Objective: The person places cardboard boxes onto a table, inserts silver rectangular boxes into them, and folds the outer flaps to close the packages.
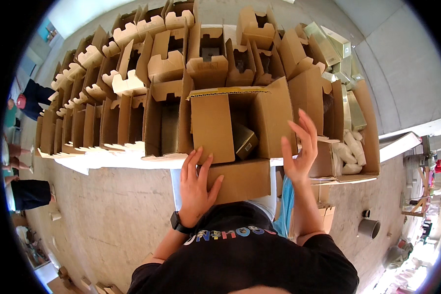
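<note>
Right at the near edge of the bench [112,164], an open cardboard box [230,142] sits against the person's body, flaps up. Left hand [197,183] lies flat on the near flap, fingers spread, pressing the cardboard, not gripping. Right hand [299,149] is raised beside the box's right flap, fingers apart and open, palm toward the flap, holding nothing; cannot tell if it touches the cardboard. Black wristwatch [177,223] on the left wrist.

Inside the box one small dark carton [244,139] lies tilted near the bottom; rest of the inside looks dark, contents unclear.

Progress, as a judgement: box is erected and has at least one item in it, but all top flaps are up, so closing is not done. Behind it, rows of open brown boxes [132,93] cover the bench, flaps up, mostly looking unfilled. To the right, a larger box with olive-gold cartons [350,105] and white padded packets [350,154] stands just beside. So most of the line looks still to do.

Other people's legs and dark clothing [29,193] show at far left on the concrete floor [108,220].
</note>
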